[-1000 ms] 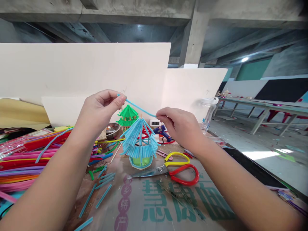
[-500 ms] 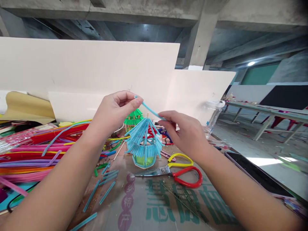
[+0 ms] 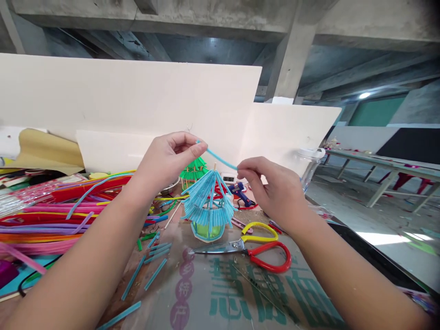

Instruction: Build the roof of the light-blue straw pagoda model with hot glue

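Note:
A thin light-blue pipe cleaner (image 3: 222, 159) runs between my two hands, sloping down to the right. My left hand (image 3: 172, 158) pinches its upper end between thumb and forefinger. Closed on the lower end are the fingertips of my right hand (image 3: 275, 185). Below the strip stands a small pavilion model (image 3: 208, 211) with a layered light-blue roof and a green base. In front of it lie scissors (image 3: 237, 247), with one yellow and one red handle loop, blades pointing left. Several short blue cut pieces (image 3: 155, 274) are scattered to the left.
Long colourful pipe cleaners (image 3: 51, 229) are heaped at the left. A green-roofed model (image 3: 193, 170) and a blue glue gun (image 3: 242, 193) sit behind the pavilion. A clear bottle (image 3: 309, 167) stands back right, and a dark tablet (image 3: 371, 256) lies at the right edge. White boards (image 3: 137, 96) rise behind.
My right hand has shifted to the right, so more of the blue strip shows between the hands. My left hand keeps its pinch. The whole view has shifted slightly.

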Demonstrator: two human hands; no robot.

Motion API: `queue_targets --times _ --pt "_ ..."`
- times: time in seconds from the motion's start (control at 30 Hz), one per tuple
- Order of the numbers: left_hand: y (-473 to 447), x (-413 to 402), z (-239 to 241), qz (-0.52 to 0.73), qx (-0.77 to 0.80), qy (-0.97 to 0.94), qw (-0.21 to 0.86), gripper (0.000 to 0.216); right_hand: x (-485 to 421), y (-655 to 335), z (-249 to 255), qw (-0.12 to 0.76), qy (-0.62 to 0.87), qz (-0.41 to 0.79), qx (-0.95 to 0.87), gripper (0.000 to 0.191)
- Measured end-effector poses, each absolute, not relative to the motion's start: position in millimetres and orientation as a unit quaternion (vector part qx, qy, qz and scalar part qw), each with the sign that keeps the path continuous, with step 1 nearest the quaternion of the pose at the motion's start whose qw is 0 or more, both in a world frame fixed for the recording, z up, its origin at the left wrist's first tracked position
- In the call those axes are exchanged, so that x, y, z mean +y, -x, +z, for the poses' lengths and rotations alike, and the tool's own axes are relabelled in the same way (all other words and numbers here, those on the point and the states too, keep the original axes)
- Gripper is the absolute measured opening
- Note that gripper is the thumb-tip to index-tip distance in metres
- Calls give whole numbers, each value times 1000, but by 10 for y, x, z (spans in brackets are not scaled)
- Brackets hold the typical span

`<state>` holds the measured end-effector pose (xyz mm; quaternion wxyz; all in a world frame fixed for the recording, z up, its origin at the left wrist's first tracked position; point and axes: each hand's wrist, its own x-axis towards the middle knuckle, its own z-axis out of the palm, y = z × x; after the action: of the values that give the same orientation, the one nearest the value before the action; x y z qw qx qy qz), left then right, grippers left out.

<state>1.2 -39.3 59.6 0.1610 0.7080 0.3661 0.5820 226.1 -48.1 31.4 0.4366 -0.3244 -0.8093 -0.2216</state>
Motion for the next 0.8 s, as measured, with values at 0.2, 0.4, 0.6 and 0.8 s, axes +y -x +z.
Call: queue_targets --times 0.2,0.4,0.6,0.8 --pt "38 -387 593 581 338 -726 147 19 -473 -2227 295 447 365 -197 -793 11" --pt "137 -278 561 581 295 -746 136 18 -450 -2169 248 439 390 -203 -783 11" --pt "186 -236 560 584 289 -744 144 15 -406 -2143 185 436 407 -193 -779 13" --pt "201 -225 564 592 287 -741 136 14 -384 -2147 186 419 406 -209 -784 9"
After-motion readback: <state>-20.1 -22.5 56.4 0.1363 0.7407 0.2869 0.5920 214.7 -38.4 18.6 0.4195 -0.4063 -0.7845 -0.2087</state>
